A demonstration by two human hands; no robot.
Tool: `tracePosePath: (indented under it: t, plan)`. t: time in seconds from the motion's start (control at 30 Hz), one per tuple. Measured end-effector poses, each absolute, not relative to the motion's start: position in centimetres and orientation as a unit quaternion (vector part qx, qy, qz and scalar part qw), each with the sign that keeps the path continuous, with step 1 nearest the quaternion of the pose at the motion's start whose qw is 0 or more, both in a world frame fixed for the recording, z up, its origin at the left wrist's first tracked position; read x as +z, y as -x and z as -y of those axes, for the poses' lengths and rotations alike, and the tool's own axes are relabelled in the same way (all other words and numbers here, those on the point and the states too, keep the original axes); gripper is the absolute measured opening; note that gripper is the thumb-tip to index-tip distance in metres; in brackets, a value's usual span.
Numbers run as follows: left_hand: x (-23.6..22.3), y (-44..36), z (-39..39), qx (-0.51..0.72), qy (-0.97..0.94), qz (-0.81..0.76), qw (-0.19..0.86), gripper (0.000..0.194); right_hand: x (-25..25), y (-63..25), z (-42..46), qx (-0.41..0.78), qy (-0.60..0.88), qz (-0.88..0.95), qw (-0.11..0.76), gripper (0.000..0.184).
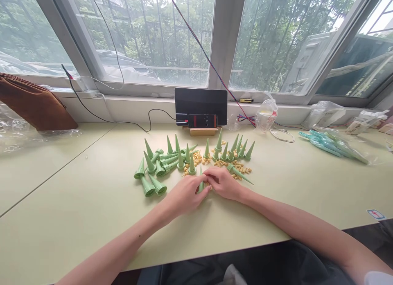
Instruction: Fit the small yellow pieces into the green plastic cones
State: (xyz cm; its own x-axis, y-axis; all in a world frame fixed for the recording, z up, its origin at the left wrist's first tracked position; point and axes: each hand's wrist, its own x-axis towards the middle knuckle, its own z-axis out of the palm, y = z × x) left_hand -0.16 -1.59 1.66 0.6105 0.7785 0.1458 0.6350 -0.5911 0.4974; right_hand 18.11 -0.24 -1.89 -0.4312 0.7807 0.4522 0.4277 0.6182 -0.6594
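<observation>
My left hand (187, 193) is closed around a green plastic spike (201, 180), whose pointed tip stands up between thumb and fingers. Fingertips of my right hand (222, 182) are pinched together right against that spike; whatever lies between them is hidden. Just beyond both hands is a spread of small yellow plastic pieces (244, 169). Several green spikes (219, 140) stand upright among them. To the left, more spikes (147, 187) lie on their sides with open, ridged ends showing. One loose spike (241, 174) lies tilted just beyond my right hand.
A phone (203, 121) with a timer leans on a dark tablet (201, 97) by the window. Plastic bags (266, 113) and a blue-green bundle (325, 144) are to the right. A brown bag (33, 103) sits at the far left. A black cable (113, 122) crosses the back.
</observation>
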Motion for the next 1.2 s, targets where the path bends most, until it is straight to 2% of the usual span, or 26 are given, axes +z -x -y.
tracePosePath:
  t: [0.5, 1.2]
  plan:
    - [1.54, 0.19, 1.54, 0.185, -0.874, -0.399, 0.209, 0.025, -2.05, -18.14, 0.26, 0.221, 0.371, 0.811, 0.394, 0.021]
    - [1.13, 0.17, 1.25, 0.230, -0.849, -0.437, 0.187, 0.021, -1.57, -17.84, 0.68, 0.209, 0.367, 0.772, 0.475, 0.014]
